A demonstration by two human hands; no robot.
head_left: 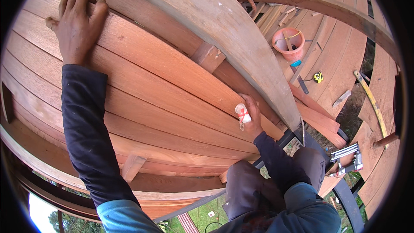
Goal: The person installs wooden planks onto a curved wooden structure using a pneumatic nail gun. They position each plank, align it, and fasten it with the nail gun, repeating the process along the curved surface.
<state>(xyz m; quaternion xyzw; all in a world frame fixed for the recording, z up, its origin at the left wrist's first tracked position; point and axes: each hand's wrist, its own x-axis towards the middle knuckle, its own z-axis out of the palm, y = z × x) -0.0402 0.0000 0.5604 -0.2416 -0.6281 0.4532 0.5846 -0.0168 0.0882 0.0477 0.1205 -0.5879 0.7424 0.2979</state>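
Observation:
My left hand lies flat, fingers together, on the upper edge of a reddish wooden plank of a curved plank wall, holding nothing. My right hand is closed around a small white bottle with a red band, its tip against the seam where the planks meet a broad pale curved beam. Both arms wear dark blue sleeves.
An orange bucket with sticks in it, a yellow tape measure and a long yellow level lie on the wooden deck at right. A nail gun rests near my knee. Grass shows far below.

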